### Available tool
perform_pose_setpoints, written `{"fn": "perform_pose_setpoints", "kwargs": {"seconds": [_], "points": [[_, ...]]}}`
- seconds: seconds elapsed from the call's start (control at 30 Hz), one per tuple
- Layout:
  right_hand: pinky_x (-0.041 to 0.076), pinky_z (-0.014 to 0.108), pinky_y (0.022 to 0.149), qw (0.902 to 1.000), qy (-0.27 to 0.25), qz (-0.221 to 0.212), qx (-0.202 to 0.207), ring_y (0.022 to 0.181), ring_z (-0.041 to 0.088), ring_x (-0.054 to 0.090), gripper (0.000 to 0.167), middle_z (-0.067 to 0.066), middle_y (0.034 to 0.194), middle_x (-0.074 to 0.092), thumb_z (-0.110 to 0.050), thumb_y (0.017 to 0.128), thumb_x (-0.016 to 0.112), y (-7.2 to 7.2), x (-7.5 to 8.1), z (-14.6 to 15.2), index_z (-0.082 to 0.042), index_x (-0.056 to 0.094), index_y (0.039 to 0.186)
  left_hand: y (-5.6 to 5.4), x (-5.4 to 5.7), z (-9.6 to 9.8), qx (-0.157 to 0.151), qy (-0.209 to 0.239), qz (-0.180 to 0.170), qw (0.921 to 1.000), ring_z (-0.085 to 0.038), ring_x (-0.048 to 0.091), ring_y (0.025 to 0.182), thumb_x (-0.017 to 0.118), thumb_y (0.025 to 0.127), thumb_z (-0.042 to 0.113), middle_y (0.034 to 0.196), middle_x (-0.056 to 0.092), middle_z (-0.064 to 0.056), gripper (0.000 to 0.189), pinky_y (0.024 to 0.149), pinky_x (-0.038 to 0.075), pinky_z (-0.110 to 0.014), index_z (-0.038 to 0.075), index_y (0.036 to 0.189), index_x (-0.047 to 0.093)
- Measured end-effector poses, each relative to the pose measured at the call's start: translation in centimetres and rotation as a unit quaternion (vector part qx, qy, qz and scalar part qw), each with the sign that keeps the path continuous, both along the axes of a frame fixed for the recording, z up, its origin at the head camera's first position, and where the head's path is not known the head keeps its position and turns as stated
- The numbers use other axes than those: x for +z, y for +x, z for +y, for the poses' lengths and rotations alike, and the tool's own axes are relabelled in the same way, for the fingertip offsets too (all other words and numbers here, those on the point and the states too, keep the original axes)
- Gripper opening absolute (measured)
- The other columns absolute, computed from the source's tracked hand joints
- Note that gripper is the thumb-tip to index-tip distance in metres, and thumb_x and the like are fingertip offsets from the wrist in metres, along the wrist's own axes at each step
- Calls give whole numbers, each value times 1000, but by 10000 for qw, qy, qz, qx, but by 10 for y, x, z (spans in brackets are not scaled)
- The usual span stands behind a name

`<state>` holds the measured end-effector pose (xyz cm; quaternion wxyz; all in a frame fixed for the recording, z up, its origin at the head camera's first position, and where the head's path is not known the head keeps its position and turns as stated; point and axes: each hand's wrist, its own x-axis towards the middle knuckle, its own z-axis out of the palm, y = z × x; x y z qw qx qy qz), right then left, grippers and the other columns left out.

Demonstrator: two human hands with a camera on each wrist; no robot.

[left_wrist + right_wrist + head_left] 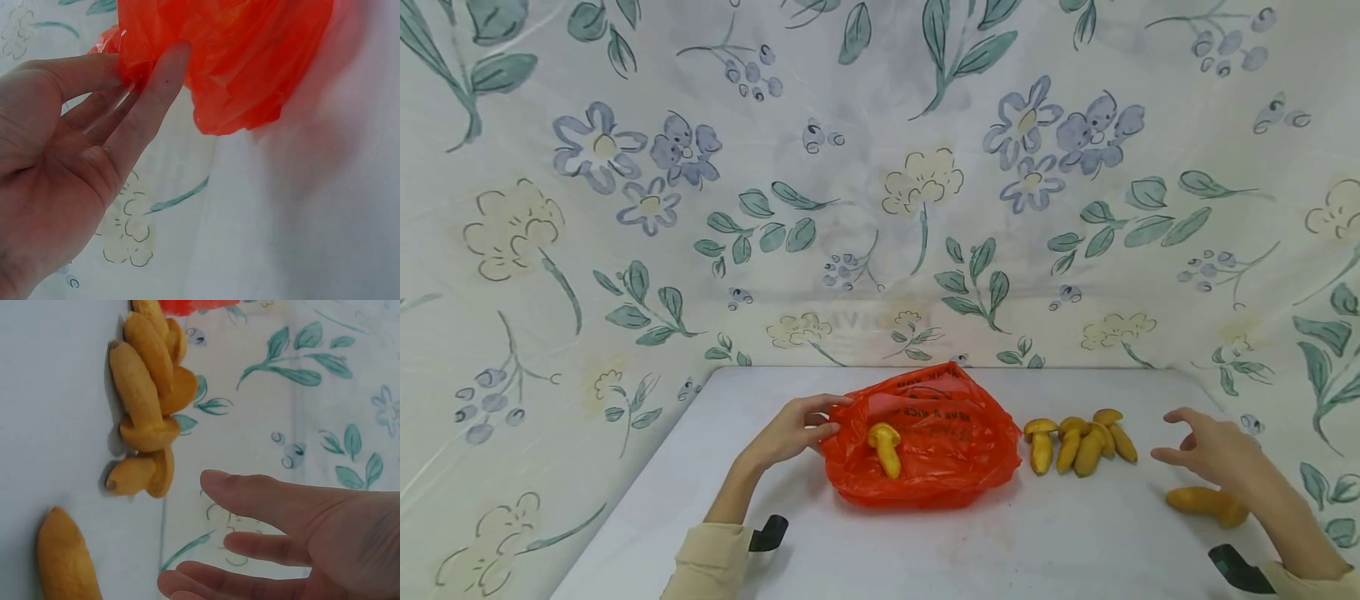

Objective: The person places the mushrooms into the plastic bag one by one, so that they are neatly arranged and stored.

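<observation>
My left hand (797, 429) pinches the left edge of a crumpled red plastic bag (925, 483) between thumb and fingers. In the left wrist view the bag's thin film (244, 75) hangs from the fingers. One yellow mushroom (887, 454) lies within the bag's outline, near its left side. My right hand (1213, 450) is in the air at the right, fingers spread and nothing in them. Close below it lies a single brownish-yellow mushroom (1198, 500), partly hidden by the wrist. Several mushrooms (134, 387) sit in a cluster between the bag and the right hand.
A white table (962, 550) carries everything. A floral cloth (880, 250) rises behind the table's back edge and along both sides. Dark print shows on the bag.
</observation>
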<state>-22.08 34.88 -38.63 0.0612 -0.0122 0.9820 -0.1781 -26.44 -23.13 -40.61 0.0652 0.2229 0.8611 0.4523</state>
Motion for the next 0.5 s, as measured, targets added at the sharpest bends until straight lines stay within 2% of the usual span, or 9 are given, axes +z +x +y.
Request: {"fn": "perform_pose_setpoints", "kwargs": {"seconds": [0.27, 0.5], "points": [[54, 33, 61, 9991, 45, -400, -162, 71, 19, 56, 88, 27, 96, 63, -53, 80, 74, 2, -3, 18, 9, 40, 132, 0, -1, 1, 16, -15, -50, 10000, -28, 67, 102, 62, 96, 12, 129, 62, -16, 40, 70, 61, -31, 16, 135, 58], [52, 33, 61, 9986, 171, -471, -176, 70, 19, 55, 89, 24, 93, 63, -53, 79, 75, 5, -4, 24, 11, 41, 131, 1, -2, -1, -6, 14, -13, 10000, -28, 67, 102, 62, 96, 12, 128, 63, -16, 40, 69, 61, -32, 17, 135, 58]]}}
